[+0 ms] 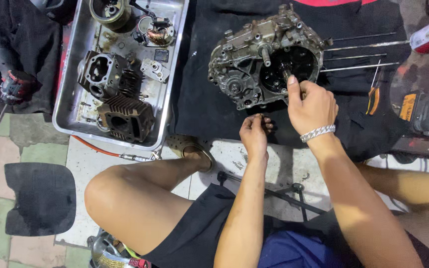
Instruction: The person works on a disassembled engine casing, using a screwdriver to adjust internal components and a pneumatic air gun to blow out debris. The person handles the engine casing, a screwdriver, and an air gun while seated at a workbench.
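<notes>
My right hand (311, 101) pinches the shaft end inside the engine crankcase (264, 59), which lies flat on the black cloth (204, 99) so it stays steady. My left hand (254, 134), fingers curled around something small, waits just below.

A grimy grey cast-metal engine crankcase (264, 57) — open side up, shafts protruding — lies far right on black cloth (204, 99).

A dented silver metal tray (75, 84) on the floor holds a black finned engine cylinder (126, 118), a dark cylinder head (106, 74) and a copper-wound stator coil (157, 31). Long thin steel rods (361, 55) lie on black cloth (204, 94). An orange-and-black power tool (425, 111) rests at right.
</notes>
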